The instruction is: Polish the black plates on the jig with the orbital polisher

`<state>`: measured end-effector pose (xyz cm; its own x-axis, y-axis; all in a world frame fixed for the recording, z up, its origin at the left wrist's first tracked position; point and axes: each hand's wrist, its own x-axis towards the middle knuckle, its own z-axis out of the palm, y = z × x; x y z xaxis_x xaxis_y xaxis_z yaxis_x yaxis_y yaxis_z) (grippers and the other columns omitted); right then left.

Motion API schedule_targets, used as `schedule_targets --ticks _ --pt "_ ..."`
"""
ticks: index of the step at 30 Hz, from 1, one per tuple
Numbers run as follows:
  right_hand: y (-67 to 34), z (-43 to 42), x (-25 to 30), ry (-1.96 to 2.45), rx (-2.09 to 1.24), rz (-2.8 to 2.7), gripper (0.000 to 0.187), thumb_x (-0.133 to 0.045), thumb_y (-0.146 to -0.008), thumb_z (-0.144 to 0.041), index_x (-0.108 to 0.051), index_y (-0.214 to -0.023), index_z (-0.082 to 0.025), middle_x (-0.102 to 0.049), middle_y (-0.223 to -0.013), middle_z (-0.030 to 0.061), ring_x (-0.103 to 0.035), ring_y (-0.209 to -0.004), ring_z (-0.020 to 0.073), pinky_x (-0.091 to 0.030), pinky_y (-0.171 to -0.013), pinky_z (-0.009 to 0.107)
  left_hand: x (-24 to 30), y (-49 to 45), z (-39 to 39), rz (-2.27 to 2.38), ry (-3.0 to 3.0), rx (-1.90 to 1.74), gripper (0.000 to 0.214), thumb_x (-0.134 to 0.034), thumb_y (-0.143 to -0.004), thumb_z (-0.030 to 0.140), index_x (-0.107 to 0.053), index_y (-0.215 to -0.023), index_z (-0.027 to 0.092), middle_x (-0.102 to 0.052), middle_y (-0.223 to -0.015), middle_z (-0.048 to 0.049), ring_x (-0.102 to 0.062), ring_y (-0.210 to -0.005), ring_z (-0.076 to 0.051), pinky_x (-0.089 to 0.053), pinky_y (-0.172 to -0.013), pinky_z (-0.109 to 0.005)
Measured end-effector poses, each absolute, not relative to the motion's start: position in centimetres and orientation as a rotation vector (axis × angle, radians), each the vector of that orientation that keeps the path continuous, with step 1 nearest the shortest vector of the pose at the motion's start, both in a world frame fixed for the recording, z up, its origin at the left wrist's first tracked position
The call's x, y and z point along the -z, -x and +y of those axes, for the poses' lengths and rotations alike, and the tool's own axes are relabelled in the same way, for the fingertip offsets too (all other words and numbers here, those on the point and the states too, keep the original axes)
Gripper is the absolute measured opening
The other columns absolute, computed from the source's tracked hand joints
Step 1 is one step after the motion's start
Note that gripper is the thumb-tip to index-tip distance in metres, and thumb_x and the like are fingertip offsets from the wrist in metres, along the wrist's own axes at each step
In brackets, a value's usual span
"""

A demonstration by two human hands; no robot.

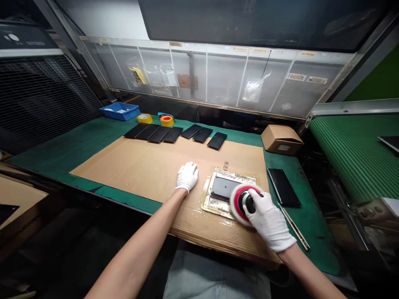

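My right hand [267, 216], in a white glove, is closed around the black handle of a round hand polisher [239, 201] with a pale fluffy pad and a red ring. The pad is tilted and overlaps the right end of a black rectangular panel [224, 187]; whether it presses on the panel I cannot tell. The panel lies inside a light, tape-covered frame [209, 204] fixed to the cardboard. Left of this frame, my left hand [187, 176], also gloved, rests on the cardboard sheet [143, 162] with nothing in it, its fingers loosely extended.
Several black panels [159, 133] lie along the back edge of the cardboard. Yellow tape rolls [144, 118] and a blue bin [121, 111] stand behind. To the right are a cardboard box [281, 139], another black panel [283, 187], tweezers [294, 226] and a green conveyor [358, 145].
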<state>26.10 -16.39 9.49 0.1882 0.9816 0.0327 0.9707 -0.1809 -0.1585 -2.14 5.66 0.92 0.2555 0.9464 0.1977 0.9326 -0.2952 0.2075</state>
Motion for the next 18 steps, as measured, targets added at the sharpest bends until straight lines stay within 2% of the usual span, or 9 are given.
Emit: schedule_targets --ticks 4,8,13,18 --pt "-27.3 -14.4 -11.1 2.362 -0.212 -1.814 0.048 -0.055 -0.098 -0.051 -0.060 -0.141 -0.030 -0.062 -0.115 0.0118 -0.067 -0.079 0.0224 -0.049 -0.069 0.032 -0.6 2.2 5.7 1.835 -2.445 -0.441 0.038 -0.046 -0.104 0.030 -0.065 -0.134 0.018 -0.057 -0.153 -0.0163 -0.048 -0.144 -0.031 -0.032 -0.122 -0.046" --pt "-28.7 -10.3 -12.9 2.441 -0.378 -1.733 0.049 -0.061 -0.091 -0.055 -0.065 -0.132 -0.029 -0.066 -0.107 0.0122 -0.069 -0.081 0.0245 -0.047 -0.070 0.031 -0.6 2.2 5.8 1.838 -2.448 -0.437 0.038 -0.047 -0.104 0.031 -0.064 -0.135 0.018 -0.056 -0.153 -0.0160 -0.048 -0.145 -0.030 -0.032 -0.122 -0.046" --pt "-29.4 -4.5 -13.5 2.428 -0.461 -1.783 0.041 -0.065 -0.084 -0.046 -0.068 -0.118 -0.024 -0.074 -0.104 0.0133 -0.071 -0.086 0.0280 -0.045 -0.068 0.031 -0.6 2.2 5.7 1.846 -2.411 -0.461 0.035 -0.048 -0.103 0.031 -0.065 -0.133 0.021 -0.057 -0.152 -0.0135 -0.049 -0.143 -0.030 -0.032 -0.122 -0.046" --pt "-27.8 -0.2 -13.6 2.397 -0.552 -1.902 0.046 -0.069 -0.075 -0.041 -0.068 -0.117 -0.022 -0.076 -0.108 0.0136 -0.072 -0.092 0.0281 -0.046 -0.068 0.030 -0.7 2.2 5.6 1.833 -2.416 -0.450 0.035 -0.046 -0.104 0.030 -0.066 -0.132 0.018 -0.058 -0.151 -0.0152 -0.049 -0.144 -0.030 -0.031 -0.123 -0.046"
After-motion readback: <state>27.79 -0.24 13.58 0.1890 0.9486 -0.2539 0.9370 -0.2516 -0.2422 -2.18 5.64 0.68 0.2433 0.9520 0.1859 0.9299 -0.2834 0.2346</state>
